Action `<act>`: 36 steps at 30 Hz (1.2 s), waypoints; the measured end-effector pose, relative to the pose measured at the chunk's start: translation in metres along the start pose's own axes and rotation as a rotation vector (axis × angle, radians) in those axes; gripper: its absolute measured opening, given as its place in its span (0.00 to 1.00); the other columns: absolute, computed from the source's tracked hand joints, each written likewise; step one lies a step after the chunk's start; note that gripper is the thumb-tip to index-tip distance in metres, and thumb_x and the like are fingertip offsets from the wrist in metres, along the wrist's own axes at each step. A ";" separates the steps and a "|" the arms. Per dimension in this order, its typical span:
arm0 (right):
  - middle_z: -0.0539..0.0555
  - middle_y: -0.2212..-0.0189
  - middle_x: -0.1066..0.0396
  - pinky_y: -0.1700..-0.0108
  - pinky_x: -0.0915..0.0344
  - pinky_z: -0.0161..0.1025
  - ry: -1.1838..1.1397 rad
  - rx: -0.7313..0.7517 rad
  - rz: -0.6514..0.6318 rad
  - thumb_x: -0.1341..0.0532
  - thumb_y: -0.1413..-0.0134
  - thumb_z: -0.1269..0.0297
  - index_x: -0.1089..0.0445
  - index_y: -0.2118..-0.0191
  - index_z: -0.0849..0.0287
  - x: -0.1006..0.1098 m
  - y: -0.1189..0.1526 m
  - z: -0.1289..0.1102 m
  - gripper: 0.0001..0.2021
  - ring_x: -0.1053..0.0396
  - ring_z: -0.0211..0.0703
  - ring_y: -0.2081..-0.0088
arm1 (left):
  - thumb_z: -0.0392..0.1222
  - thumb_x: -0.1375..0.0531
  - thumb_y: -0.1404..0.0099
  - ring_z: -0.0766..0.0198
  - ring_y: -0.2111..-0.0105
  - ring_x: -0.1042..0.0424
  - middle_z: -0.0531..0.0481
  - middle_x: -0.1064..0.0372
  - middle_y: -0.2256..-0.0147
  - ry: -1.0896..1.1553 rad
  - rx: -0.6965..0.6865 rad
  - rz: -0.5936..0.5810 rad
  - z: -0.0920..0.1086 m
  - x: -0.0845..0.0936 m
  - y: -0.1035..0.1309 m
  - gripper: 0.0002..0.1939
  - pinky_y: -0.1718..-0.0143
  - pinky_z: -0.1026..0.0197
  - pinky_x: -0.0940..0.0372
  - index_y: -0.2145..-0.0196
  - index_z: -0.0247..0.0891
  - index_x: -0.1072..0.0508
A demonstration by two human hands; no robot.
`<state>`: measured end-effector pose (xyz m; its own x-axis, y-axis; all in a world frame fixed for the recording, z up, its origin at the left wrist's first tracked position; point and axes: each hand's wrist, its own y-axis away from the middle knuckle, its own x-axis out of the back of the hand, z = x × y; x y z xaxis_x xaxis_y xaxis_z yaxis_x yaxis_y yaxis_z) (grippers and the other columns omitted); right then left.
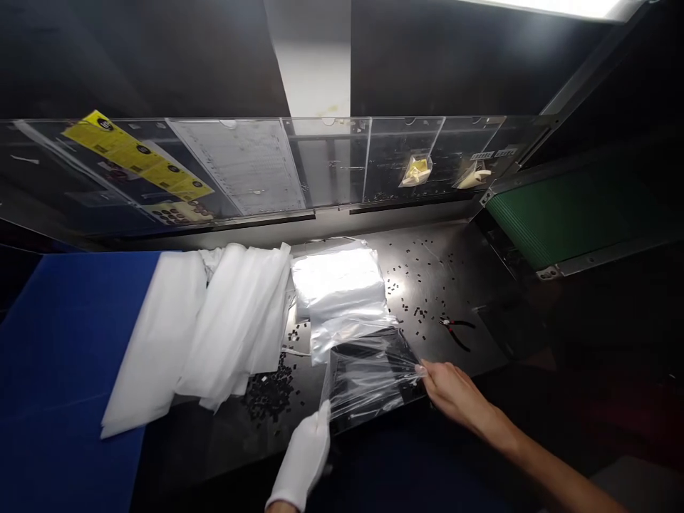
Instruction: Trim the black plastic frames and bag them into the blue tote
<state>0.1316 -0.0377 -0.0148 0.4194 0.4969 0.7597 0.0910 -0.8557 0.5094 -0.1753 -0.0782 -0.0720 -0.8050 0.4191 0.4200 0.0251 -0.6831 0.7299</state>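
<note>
A black flat panel covered in clear plastic film [368, 377] lies at the front edge of the metal table. My left hand [307, 452], in a white glove, pinches the film at the panel's left side. Bare, my right hand [452, 388] grips gathered film at the right side, where the plastic is stretched into creases. Just behind the panel is a stack of shiny clear plastic bags [342, 285], partly overlapped by the film.
White foam sleeves [235, 320] lie on the left over a blue surface [64, 356]. Small black pieces [270, 392] are piled beside them and scattered rightward. Red-and-black pliers [457, 331] lie at right. Behind stands a clear pocket rack [331, 171]; a green conveyor [582, 206] is far right.
</note>
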 end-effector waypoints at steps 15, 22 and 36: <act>0.56 0.62 0.18 0.60 0.34 0.40 0.000 0.005 0.015 0.41 0.36 0.63 0.20 0.54 0.48 0.040 0.003 -0.009 0.12 0.21 0.54 0.58 | 0.51 0.55 0.25 0.53 0.77 0.25 0.47 0.26 0.77 -0.173 0.052 0.125 0.046 0.048 0.058 0.29 0.75 0.57 0.34 0.33 0.40 0.34; 0.50 0.58 0.17 0.59 0.31 0.40 -0.106 0.140 0.024 0.42 0.37 0.63 0.20 0.46 0.44 0.064 -0.002 -0.022 0.18 0.20 0.51 0.58 | 0.53 0.45 0.28 0.65 0.86 0.35 0.56 0.31 0.82 0.467 -0.035 0.087 0.060 0.065 0.080 0.32 0.85 0.65 0.35 0.32 0.36 0.36; 0.54 0.53 0.20 0.52 0.28 0.40 -0.244 0.265 0.025 0.44 0.39 0.67 0.21 0.53 0.53 0.041 0.002 -0.019 0.16 0.23 0.48 0.54 | 0.53 0.43 0.32 0.63 0.83 0.33 0.57 0.34 0.84 0.665 -0.105 0.306 0.069 0.050 0.117 0.26 0.83 0.64 0.33 0.43 0.35 0.25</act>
<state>0.1319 -0.0157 0.0252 0.6245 0.4538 0.6357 0.2958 -0.8907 0.3453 -0.1719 -0.0955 0.0718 -0.9610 -0.2275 0.1571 0.2764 -0.7788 0.5630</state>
